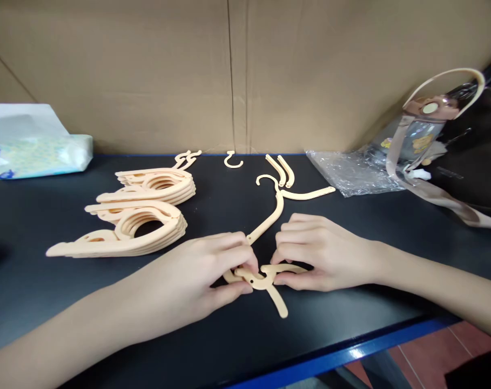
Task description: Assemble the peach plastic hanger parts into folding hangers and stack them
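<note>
Near the front of the black table, my left hand (224, 265) pinches the left end of a cream plastic hanger piece (265, 281). My right hand (314, 251) grips the right side of that same piece, and one short arm of it points down toward the table edge. Just beyond my hands lies a loose hanger part with a hook (269, 208), beside a curved arm (310, 194). Two more curved arms (281, 170) rest behind it. Parts of the held piece are covered by my fingers.
Two stacks of folded cream hangers (148, 237) sit at the left. Small hooks (186, 159) and a single hook (233, 160) lie at the back. A tissue pack (42, 154) is far left; a plastic bag (350, 173) and strapped bottle (419, 135) are right. Cardboard (148, 75) stands behind.
</note>
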The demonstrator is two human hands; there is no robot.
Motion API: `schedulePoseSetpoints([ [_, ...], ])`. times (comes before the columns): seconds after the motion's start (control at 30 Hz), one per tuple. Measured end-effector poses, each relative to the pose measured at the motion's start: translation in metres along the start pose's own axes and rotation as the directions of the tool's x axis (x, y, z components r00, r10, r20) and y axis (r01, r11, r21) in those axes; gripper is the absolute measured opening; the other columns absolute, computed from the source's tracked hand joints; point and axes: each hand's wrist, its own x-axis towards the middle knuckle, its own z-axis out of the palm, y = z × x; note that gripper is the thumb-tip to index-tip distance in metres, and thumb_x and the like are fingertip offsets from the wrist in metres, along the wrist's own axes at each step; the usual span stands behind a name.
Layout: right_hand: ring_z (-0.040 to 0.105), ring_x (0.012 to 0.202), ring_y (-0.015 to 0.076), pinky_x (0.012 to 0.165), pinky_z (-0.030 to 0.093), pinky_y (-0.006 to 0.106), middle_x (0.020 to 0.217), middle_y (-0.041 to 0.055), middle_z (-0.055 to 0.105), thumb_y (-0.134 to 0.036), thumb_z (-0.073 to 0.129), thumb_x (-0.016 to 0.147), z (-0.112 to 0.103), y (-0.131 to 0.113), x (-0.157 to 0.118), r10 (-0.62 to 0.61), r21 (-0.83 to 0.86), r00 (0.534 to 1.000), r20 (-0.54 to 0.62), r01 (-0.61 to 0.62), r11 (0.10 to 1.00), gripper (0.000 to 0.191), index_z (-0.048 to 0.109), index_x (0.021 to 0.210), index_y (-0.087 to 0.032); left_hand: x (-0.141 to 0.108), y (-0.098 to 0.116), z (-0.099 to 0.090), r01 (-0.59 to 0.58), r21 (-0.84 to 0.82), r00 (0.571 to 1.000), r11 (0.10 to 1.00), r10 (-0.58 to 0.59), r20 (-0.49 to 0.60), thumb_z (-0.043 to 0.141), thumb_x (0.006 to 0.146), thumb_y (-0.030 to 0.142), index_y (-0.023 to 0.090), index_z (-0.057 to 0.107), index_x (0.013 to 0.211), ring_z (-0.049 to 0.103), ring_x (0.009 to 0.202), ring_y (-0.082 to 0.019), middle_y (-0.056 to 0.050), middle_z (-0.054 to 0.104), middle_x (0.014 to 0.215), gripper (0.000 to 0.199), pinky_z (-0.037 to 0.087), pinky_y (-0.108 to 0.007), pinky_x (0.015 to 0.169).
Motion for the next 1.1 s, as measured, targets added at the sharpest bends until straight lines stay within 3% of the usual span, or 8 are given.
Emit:
schedulePoseSetpoints([
  [0.17, 0.043, 0.062, 0.0119, 0.066, 0.033, 0.028, 0.067, -0.0023, 0.062, -0.025, 0.064, 0.095, 0.0, 0.0, 0.001, 0.023, 0.056, 1.0, -0.021, -0.022, 0.998, 0.02, 0.07, 0.081, -0.012, 0.003, 0.004, -0.002, -0.083, 0.113, 0.995, 0.99, 0.088, -0.038, 0.051, 0.1, 0.018, 0.023, 0.061, 0.096, 0.059, 0.083, -0.012, 0.002, 0.062, 0.093, 0.012, 0.042, -0.023, 0.073],
  [0.3, 0.044, 0.062, 0.0106, 0.065, 0.034, 0.026, 0.066, -0.0035, 0.059, -0.026, 0.065, 0.094, 0.0, 0.0, 0.001, 0.076, 0.126, 0.997, 0.009, -0.076, 0.989, 0.02, 0.068, 0.079, -0.013, 0.004, 0.002, -0.003, 0.004, 0.138, 0.984, 0.99, 0.021, -0.176, 0.044, 0.103, 0.024, 0.023, 0.058, 0.095, 0.056, 0.071, -0.012, 0.003, 0.061, 0.083, 0.016, 0.041, -0.024, 0.064],
  [0.43, 0.046, 0.061, 0.0104, 0.063, 0.035, 0.025, 0.064, -0.0038, 0.057, -0.03, 0.064, 0.095, -0.001, 0.0, 0.001, 0.139, 0.185, 0.988, 0.064, -0.149, 0.971, 0.027, 0.064, 0.072, -0.015, 0.008, 0.005, -0.005, 0.172, -0.141, 0.944, 0.975, -0.204, -0.26, 0.049, 0.1, 0.036, 0.023, 0.059, 0.092, 0.051, 0.06, -0.011, 0.005, 0.058, 0.073, 0.018, 0.039, -0.022, 0.054],
  [0.6, 0.052, 0.063, 0.01, 0.064, 0.038, 0.024, 0.069, -0.0027, 0.062, -0.038, 0.059, 0.099, -0.002, -0.005, 0.004, 0.077, 0.275, 0.995, 0.059, -0.09, 0.957, 0.028, 0.069, 0.084, -0.016, 0.013, 0.009, -0.009, 0.239, -0.638, 0.879, 0.732, -0.442, -0.179, 0.064, 0.091, 0.041, 0.022, 0.064, 0.085, 0.047, 0.062, -0.009, 0.004, 0.057, 0.073, 0.021, 0.042, -0.019, 0.056],
  [0.77, 0.058, 0.07, 0.0126, 0.067, 0.044, 0.025, 0.078, 0.0014, 0.066, -0.036, 0.055, 0.101, -0.001, -0.003, 0.003, 0.112, 0.229, 0.992, -0.058, -0.096, 0.969, 0.027, 0.069, 0.089, -0.016, 0.014, 0.009, -0.011, 0.25, -0.73, 0.848, 0.636, -0.508, -0.152, 0.068, 0.088, 0.043, 0.019, 0.061, 0.072, 0.043, 0.063, -0.01, 0.004, 0.048, 0.067, 0.03, 0.042, -0.02, 0.057],
  [0.93, 0.061, 0.099, 0.0204, 0.088, 0.049, 0.035, 0.111, 0.011, 0.067, -0.025, 0.056, 0.099, 0.002, 0.016, -0.001, 0.169, -0.013, 0.975, -0.144, -0.173, 0.985, 0.02, 0.068, 0.112, -0.015, 0.013, 0.012, -0.01, 0.24, -0.791, 0.88, 0.563, -0.47, -0.067, 0.053, 0.098, 0.047, 0.021, 0.06, 0.083, 0.059, 0.065, -0.013, 0.0, 0.063, 0.078, 0.031, 0.051, -0.024, 0.059],
  [1.0, 0.059, 0.11, 0.0235, 0.096, 0.047, 0.041, 0.122, 0.013, 0.065, -0.025, 0.057, 0.099, 0.005, 0.022, -0.001, 0.173, -0.076, 0.978, -0.118, -0.183, 0.98, 0.028, 0.065, 0.123, -0.015, 0.012, 0.014, -0.009, 0.262, -0.775, 0.895, 0.575, -0.445, -0.027, 0.049, 0.1, 0.048, 0.022, 0.055, 0.08, 0.049, 0.052, -0.009, 0.003, 0.057, 0.068, 0.033, 0.044, -0.021, 0.048],
  [1.1, 0.059, 0.111, 0.0236, 0.099, 0.045, 0.042, 0.124, 0.0117, 0.066, -0.024, 0.056, 0.1, 0.007, 0.025, 0.002, 0.186, -0.09, 0.98, -0.074, -0.192, 0.977, 0.026, 0.066, 0.122, -0.015, 0.008, 0.017, -0.007, 0.325, -0.575, 0.891, 0.751, -0.447, -0.08, 0.044, 0.1, 0.049, 0.022, 0.046, 0.074, 0.037, 0.05, -0.009, 0.006, 0.044, 0.062, 0.038, 0.032, -0.019, 0.043],
])
